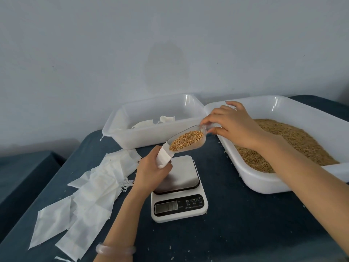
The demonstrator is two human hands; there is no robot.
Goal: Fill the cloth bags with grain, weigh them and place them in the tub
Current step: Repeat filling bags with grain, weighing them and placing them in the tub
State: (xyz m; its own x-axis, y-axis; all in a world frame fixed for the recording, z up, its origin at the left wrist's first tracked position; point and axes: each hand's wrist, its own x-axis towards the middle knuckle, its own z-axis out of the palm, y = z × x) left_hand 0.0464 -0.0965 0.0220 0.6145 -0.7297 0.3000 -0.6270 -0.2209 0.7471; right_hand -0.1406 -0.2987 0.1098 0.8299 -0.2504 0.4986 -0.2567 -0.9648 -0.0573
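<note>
In the head view, a few white cloth bags [145, 123], seemingly filled, are already laid in the translucent rectangular plastic tub [151, 139]. Many flat empty white bags [94, 188] are left on the dark blue table [245, 224]. One small white cloth bag [164, 157] is gripped by the left hand [151, 172] over the white digital scale [179, 207]. The clear plastic scoop [203, 129], loaded with golden grain [181, 143], is pinched by the right hand [233, 124] and tilted to the bag's mouth. This bag is not yet weighed.
</note>
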